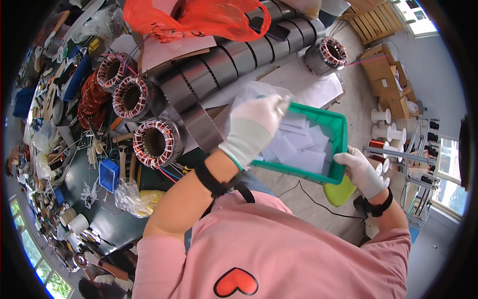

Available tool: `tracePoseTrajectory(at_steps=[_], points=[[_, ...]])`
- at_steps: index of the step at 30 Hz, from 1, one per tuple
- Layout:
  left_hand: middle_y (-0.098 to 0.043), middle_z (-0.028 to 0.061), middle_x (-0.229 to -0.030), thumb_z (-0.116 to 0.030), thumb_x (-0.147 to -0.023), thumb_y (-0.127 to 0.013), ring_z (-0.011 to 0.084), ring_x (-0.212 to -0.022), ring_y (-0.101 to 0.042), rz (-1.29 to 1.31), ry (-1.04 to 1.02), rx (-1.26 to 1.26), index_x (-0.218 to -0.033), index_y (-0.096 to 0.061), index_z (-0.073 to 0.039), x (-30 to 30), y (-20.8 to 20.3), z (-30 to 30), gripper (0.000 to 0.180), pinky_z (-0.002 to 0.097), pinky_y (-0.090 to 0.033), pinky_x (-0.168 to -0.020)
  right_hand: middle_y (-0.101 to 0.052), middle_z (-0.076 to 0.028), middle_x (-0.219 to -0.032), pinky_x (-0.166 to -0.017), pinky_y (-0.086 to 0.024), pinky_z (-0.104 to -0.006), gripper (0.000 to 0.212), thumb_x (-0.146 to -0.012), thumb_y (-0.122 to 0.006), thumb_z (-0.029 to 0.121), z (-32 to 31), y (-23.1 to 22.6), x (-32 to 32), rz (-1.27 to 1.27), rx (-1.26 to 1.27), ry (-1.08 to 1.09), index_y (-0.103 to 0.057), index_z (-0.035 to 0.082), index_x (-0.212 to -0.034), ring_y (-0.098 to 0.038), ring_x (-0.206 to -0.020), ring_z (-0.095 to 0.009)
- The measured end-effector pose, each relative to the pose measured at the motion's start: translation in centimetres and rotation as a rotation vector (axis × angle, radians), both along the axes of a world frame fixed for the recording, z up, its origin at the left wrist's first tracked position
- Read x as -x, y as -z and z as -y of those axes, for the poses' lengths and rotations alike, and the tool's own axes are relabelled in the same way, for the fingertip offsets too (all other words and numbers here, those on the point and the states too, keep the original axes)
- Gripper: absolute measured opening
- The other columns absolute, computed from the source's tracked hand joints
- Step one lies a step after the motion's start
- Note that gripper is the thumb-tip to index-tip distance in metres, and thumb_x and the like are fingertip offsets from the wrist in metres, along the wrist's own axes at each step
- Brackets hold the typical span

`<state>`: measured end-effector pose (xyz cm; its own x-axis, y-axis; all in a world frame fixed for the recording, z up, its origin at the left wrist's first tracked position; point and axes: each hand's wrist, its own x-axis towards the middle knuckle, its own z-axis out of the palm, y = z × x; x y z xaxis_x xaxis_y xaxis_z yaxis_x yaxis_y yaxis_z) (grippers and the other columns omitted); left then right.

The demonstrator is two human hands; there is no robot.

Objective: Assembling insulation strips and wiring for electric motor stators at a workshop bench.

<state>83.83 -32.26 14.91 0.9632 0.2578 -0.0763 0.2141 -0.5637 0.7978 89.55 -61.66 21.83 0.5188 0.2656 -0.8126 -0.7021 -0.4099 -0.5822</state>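
A green plastic bin [326, 117] holds many loose white paper slips [301, 144] and is held tilted in front of my chest. My right hand [359, 169], in a white glove, grips the bin's right end with the thumb on its rim. Over the bin's left end, my gloved left hand [259, 119] has its fingers curled closed; what they hold is hidden. A clear plastic bag [251, 92] bunches right behind that hand. To the left stand several motor stators [154, 143] with red-and-white laced windings.
A long row of grey laminated steel cores [221, 67] crosses the bench, with a red plastic bag [194, 20] and a phone [276, 31] on top. One stator [326, 56] stands at the far right end. A small blue bin [108, 174], tools and a green stool [339, 193] surround me.
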Motion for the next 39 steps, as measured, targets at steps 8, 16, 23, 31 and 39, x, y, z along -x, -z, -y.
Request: tracePoseTrajectory(at_steps=[8, 16, 23, 31, 39], points=[[-0.061, 0.0162, -0.067, -0.024, -0.103, -0.054, 0.0283, -0.057, -0.062, -0.163, -0.109, 0.62, -0.106, -0.066, -0.004, 2.4, -3.8, 5.7, 0.023, 0.0397, -0.048, -0.058, -0.07, -0.004, -0.103, -0.076, -0.062, -0.0314, 0.04, -0.089, -0.07, 0.02, 3.1, -4.6, -4.1, 0.2, 0.113, -0.02, -0.061, 0.001, -0.123, -0.071, -0.082, -0.012], [-0.061, -0.0009, -0.073, -0.022, -0.106, -0.051, 0.0073, -0.056, -0.054, 0.176, -0.406, 0.88, -0.127, -0.064, 0.002, -2.8, -1.1, 7.2, 0.034, 0.0278, -0.044, -0.052, -0.067, -0.022, -0.084, -0.074, -0.059, -0.0387, 0.045, -0.079, -0.071, 0.044, -7.8, -7.2, -7.2, 0.989, 0.716, -0.802, -0.071, 0.003, -0.097, -0.073, -0.082, -0.03], [-0.06, -0.0009, -0.071, -0.023, -0.102, -0.054, 0.0049, -0.052, -0.051, 0.176, -0.459, 0.977, -0.126, -0.064, 0.004, -2.2, -3.6, 4.6, 0.038, 0.0227, -0.042, -0.046, -0.061, -0.022, -0.096, -0.078, -0.053, -0.0471, 0.048, -0.074, -0.076, 0.047, -11.9, -6.5, -6.3, 1.071, 0.716, -0.799, -0.062, 0.004, -0.091, -0.065, -0.086, -0.041], [-0.063, 0.0049, -0.07, -0.024, -0.097, -0.059, 0.0102, -0.058, -0.058, 0.248, -0.347, 0.577, -0.135, -0.056, 0.007, -1.9, -1.5, 3.2, 0.049, 0.0285, -0.048, -0.057, -0.063, -0.022, -0.095, -0.077, -0.056, -0.0463, 0.046, -0.07, -0.076, 0.044, -14.2, -6.8, -2.5, 1.329, 0.765, -0.91, -0.065, 0.004, -0.089, -0.069, -0.087, -0.039], [-0.069, 0.0283, -0.108, -0.03, -0.095, -0.054, 0.0432, -0.099, -0.068, 0.129, -0.235, 0.323, -0.143, -0.048, -0.002, -0.8, -2.0, 2.9, 0.056, 0.0505, -0.052, -0.088, -0.062, -0.019, -0.095, -0.077, -0.055, -0.0454, 0.044, -0.067, -0.079, 0.043, -13.6, -6.6, -1.1, 1.369, 0.812, -0.825, -0.063, 0.005, -0.084, -0.068, -0.087, -0.038]])
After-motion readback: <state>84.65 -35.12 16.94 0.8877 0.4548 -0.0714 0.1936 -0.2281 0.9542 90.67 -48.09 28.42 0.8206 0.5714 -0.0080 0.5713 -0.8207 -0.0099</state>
